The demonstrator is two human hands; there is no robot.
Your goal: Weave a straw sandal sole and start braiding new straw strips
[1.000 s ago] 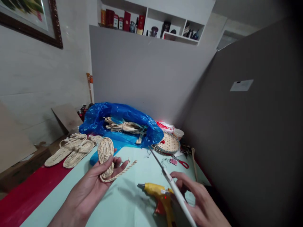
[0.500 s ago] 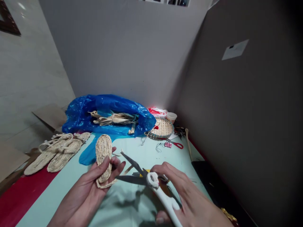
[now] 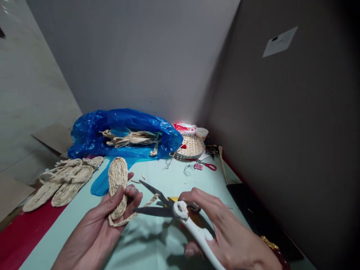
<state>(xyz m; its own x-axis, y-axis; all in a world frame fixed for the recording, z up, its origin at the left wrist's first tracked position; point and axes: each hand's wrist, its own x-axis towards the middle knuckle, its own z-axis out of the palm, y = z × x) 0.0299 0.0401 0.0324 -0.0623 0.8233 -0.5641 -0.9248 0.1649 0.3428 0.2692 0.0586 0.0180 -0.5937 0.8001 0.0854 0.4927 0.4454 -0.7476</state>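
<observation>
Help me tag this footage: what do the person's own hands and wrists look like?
Left hand and right hand are bare, with no gloves or rings visible. No sleeve shows at the left wrist. Whether the red-and-gold item beside the right wrist is worn is unclear.

left hand (image 3: 98,225): bare past the wrist | right hand (image 3: 225,232): bare, slender-fingered

No legible text or numbers.

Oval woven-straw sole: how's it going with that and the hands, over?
Left hand gripping oval woven-straw sole. Right hand holding white-handled scissors, dark blades open at sole's braided straw tail. Yellow glue gun partly hidden behind scissors.
</observation>
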